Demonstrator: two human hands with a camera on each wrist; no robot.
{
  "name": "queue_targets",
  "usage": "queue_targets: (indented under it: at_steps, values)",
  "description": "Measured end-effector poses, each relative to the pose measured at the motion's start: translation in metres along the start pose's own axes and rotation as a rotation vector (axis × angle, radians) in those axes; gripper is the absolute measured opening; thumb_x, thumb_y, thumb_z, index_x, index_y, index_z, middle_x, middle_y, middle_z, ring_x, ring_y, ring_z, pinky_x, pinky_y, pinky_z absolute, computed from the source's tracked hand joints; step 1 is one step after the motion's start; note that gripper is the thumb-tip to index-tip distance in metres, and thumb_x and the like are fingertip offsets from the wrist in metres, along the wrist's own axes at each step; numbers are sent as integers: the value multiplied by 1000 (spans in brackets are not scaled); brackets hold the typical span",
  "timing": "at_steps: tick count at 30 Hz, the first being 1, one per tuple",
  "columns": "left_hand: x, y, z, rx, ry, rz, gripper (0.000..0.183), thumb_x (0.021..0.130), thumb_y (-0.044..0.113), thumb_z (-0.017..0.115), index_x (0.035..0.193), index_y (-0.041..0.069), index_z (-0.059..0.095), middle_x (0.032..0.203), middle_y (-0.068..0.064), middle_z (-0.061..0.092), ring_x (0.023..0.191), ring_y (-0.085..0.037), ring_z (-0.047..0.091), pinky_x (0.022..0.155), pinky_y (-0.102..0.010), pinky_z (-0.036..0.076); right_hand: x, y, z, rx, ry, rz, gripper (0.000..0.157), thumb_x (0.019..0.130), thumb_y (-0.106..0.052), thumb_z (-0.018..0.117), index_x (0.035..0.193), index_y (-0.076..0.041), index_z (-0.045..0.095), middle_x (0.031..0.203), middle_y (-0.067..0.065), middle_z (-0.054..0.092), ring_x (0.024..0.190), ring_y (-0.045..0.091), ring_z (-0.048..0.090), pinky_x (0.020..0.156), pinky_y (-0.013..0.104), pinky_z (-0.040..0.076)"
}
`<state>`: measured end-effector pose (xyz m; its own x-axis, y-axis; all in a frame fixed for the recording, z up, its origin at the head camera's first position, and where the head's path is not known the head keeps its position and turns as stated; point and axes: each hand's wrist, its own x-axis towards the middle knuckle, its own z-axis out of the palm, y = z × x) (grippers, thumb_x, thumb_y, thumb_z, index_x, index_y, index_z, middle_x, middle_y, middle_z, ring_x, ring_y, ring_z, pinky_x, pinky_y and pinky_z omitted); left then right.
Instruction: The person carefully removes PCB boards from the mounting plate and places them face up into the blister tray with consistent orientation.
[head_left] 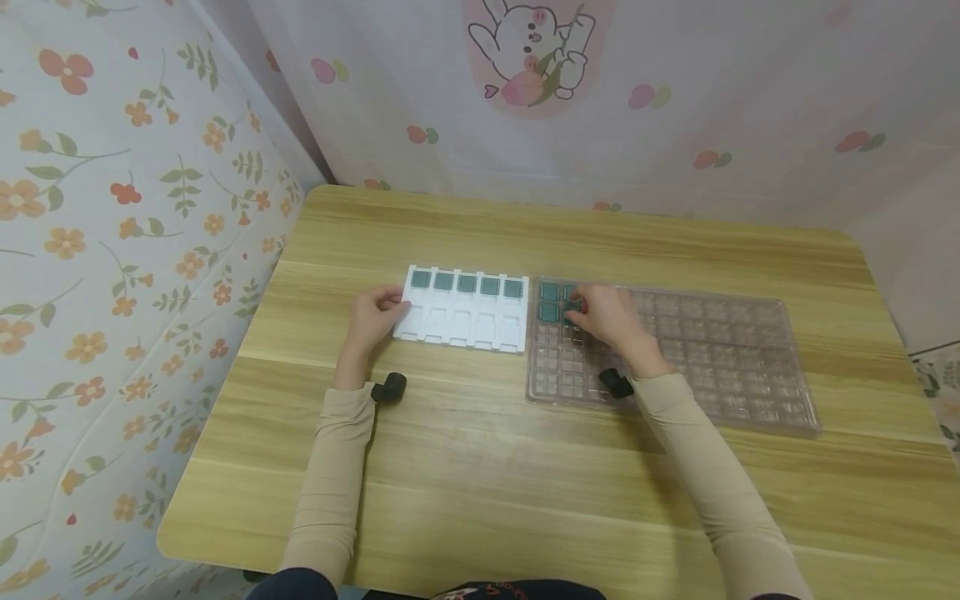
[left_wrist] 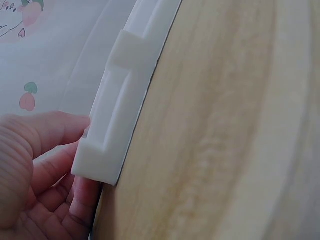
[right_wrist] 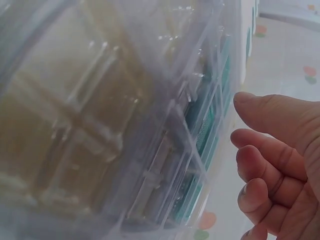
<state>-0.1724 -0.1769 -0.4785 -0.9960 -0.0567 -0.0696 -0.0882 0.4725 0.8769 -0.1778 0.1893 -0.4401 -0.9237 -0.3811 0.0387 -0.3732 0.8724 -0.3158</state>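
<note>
Wood-grain tabletop (head_left: 465, 467) carries two trays side by side, their long axes running roughly nine to three o'clock. The left hand (head_left: 371, 317) grips the white tray (head_left: 461, 321) at its nine o'clock end. The right hand (head_left: 611, 317), fingers loosely bent with nothing visible between them, is nearer the green chips (head_left: 549, 292) at its nine o'clock, in the ten o'clock corner of the clear tray (head_left: 750, 350). Four chips show there, two partly hidden; five line the white tray's twelve o'clock row.
</note>
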Motion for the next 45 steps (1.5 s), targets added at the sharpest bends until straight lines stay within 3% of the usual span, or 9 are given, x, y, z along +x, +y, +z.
queue_targets:
  at_steps: [5, 15, 34, 45]
  values:
    - [1, -2, 0, -4, 1, 3, 30, 86, 6, 65, 113, -7, 63, 100, -23, 63, 88, -29, 58, 73, -23, 44, 4, -5, -1, 26, 4, -4, 27, 80, -16, 74, 98, 3, 68, 64, 7, 60, 53, 17, 51, 52, 34, 43]
    - [1, -2, -1, 3, 7, 12, 30, 85, 7, 65, 112, -7, 63, 99, -22, 63, 87, -28, 58, 72, -24, 44, 16, -17, 1, 98, -58, 61, 30, 83, -19, 71, 104, 3, 67, 67, 6, 58, 56, 17, 48, 52, 30, 38]
    - [1, -6, -1, -25, -4, 14, 30, 85, 7, 65, 112, -7, 63, 100, -22, 63, 88, -29, 58, 75, -27, 45, 37, -38, 6, 136, -37, 13, 31, 84, -15, 69, 109, 3, 66, 63, 5, 56, 53, 15, 44, 49, 27, 35]
    - [1, -5, -1, -15, -2, 17, 31, 85, 7, 65, 113, -8, 62, 101, -23, 63, 90, -31, 58, 77, -30, 46, 48, -47, 11, 169, -87, 39, 35, 85, -17, 69, 113, 4, 63, 75, 9, 61, 59, 17, 50, 54, 29, 42]
